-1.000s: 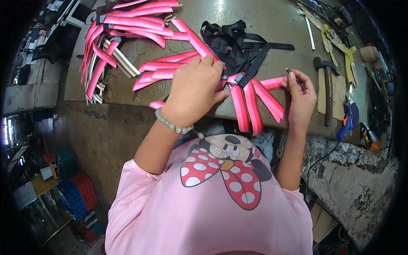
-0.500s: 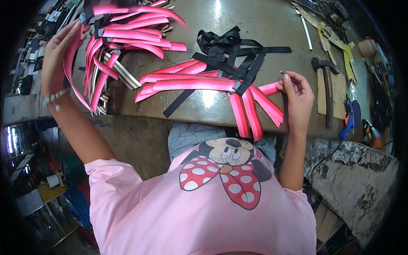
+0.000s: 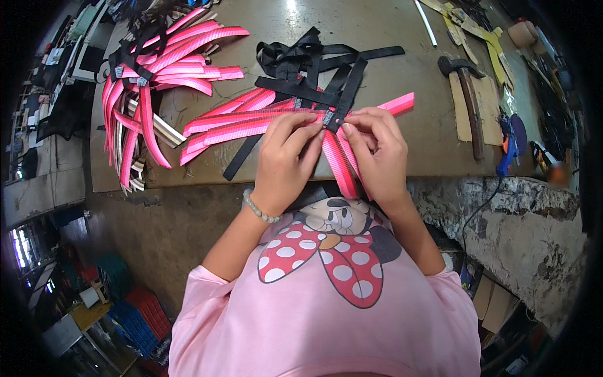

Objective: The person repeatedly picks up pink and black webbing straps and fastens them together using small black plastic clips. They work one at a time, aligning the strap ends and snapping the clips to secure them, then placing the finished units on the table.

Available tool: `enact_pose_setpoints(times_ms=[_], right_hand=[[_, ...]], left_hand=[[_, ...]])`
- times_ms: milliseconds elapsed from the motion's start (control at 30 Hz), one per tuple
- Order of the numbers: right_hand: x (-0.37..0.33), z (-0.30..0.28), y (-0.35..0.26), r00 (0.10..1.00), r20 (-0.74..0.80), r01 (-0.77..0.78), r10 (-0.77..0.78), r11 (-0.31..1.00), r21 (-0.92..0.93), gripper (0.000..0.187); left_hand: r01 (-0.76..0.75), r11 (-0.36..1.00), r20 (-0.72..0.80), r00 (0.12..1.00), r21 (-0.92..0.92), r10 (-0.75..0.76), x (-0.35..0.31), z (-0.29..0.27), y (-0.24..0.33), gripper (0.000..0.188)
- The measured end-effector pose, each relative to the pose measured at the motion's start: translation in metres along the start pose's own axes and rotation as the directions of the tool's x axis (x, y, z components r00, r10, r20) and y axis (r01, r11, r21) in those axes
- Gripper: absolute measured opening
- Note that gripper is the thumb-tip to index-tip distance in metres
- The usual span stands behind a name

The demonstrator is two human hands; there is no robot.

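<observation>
Both my hands meet over a bundle of pink-and-red webbing straps (image 3: 235,130) joined to black webbing (image 3: 348,88) on the table. My left hand (image 3: 289,147) is closed, its thumb and fingertips pinching the bundle beside a small dark label (image 3: 327,117) at the joint. Just right of it, my right hand (image 3: 380,147) is closed too, thumb and finger pressed together against the joint. Whatever sits between those right fingertips is too small and covered to name. Pink strap ends hang toward me between the hands, over the table's front edge.
A pile of pink and black straps (image 3: 182,60) lies at the left, with beige striped strips (image 3: 168,133) under it. A hammer (image 3: 468,103) rests on cardboard at the right, near a blue-handled tool (image 3: 507,154) with a cord. A white stick (image 3: 426,24) lies farther back.
My left hand has let go of a pink strap on the left pile and come to the middle bundle. My right hand has moved left to the bundle's joint.
</observation>
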State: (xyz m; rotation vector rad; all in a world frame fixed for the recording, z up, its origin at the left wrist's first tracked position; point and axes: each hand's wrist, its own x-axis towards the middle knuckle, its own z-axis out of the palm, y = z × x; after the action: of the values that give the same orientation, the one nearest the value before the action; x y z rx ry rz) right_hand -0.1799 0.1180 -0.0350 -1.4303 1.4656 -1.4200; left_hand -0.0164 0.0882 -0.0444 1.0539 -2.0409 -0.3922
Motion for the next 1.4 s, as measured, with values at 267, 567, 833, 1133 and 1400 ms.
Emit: enact_pose_setpoints(times_ms=[267,567,833,1133,1400], right_hand=[[-0.003,0.000,0.008,0.971,0.095,0.239,-0.221,0.933,-0.271,0.011],[-0.005,0.005,0.010,0.962,0.067,0.271,-0.263,0.911,-0.311,0.012],[0.010,0.001,0.005,0.997,-0.071,-0.007,-0.004,0.988,-0.156,0.011],[0.011,0.005,0.005,0.993,-0.054,0.083,-0.103,0.952,-0.296,0.010],[0.017,-0.008,0.005,0.979,-0.067,-0.197,0.195,0.980,-0.031,0.015]], left_hand=[[0.048,0.996,-0.023,0.999,0.081,-0.046,-0.002,0.001,0.009,0.013],[0.087,0.995,-0.004,0.996,0.043,-0.086,0.000,-0.001,0.009,0.010],[0.230,0.954,-0.041,0.969,-0.190,-0.242,-0.003,-0.011,-0.001,0.009],[0.524,0.715,-0.290,0.852,0.463,-0.437,-0.002,-0.120,-0.025,0.017],[0.065,0.998,0.183,0.981,0.022,-0.068,0.011,-0.037,-0.003,0.028]])
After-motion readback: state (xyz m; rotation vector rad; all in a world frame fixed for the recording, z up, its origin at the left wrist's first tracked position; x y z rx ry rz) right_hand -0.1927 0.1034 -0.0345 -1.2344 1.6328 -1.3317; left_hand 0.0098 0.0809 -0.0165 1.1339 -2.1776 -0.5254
